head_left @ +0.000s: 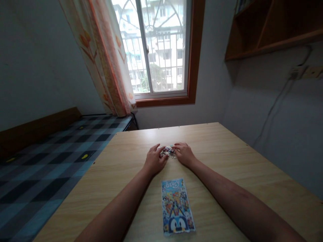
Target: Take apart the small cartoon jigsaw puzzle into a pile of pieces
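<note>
A person's left hand [154, 158] and right hand [183, 154] rest palm-down on a pale wooden table [227, 158], fingers loosely curved and cupped inward around a small heap of jigsaw puzzle pieces [168, 151] that lies between them. The fingertips of both hands touch the edges of the heap; neither hand visibly pinches or lifts a single piece. Both bare forearms stretch back toward the camera across the tabletop.

Nearer the camera, lying flat between the forearms and apart from the heap, is a tall printed picture card [177, 205] crowded with cartoon figures. The word "Bluey" is readable in blue letters at its top, and a blue cartoon dog's face fills its lower end; smaller print on it is too fine to read.

To the left of the table is a bed with a blue-and-black checked cover [50, 168]. Beyond the table, an orange-patterned curtain [106, 57] hangs beside a wood-framed barred window [161, 47] showing apartment buildings outside. A wooden wall shelf [272, 30] is mounted at upper right.
</note>
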Demonstrator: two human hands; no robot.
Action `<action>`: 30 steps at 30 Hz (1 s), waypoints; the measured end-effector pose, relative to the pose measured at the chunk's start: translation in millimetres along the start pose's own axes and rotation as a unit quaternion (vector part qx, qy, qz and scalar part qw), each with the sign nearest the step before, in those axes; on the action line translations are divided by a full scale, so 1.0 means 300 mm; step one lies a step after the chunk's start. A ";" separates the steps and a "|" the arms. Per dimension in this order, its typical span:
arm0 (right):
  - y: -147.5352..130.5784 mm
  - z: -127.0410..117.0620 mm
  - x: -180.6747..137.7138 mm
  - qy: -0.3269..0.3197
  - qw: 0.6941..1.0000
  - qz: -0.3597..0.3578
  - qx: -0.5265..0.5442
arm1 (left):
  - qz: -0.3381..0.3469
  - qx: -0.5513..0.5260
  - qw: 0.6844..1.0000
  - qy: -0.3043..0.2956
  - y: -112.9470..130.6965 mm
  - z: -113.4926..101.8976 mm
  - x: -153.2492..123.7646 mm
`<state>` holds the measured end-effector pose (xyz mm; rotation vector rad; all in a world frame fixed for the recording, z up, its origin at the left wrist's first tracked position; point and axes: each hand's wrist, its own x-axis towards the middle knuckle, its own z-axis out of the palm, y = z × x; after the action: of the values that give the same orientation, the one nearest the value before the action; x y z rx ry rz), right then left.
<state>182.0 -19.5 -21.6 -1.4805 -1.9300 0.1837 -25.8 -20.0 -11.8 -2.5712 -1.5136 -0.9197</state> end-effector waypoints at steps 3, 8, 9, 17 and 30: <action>0.014 -0.004 0.002 -0.002 0.997 0.061 -0.037 | -0.020 0.012 0.999 -0.027 0.004 0.001 0.001; 0.041 -0.007 -0.019 -0.031 0.989 0.117 -0.085 | -0.013 0.053 0.995 -0.089 0.020 0.000 -0.004; 0.045 -0.006 -0.023 -0.037 0.989 0.118 -0.082 | -0.014 0.059 0.993 -0.103 0.024 -0.001 -0.003; 0.095 -0.018 0.017 -0.009 0.990 0.140 -0.003 | 0.020 0.083 0.990 -0.113 0.084 0.020 0.075; 0.109 -0.022 0.027 -0.015 0.996 0.076 0.038 | 0.069 -0.003 0.991 -0.116 0.086 0.067 0.142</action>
<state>211.1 -3.0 -29.6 -1.5812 -1.8130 0.3454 19.8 6.2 -0.5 -2.8287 -1.3567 -0.6310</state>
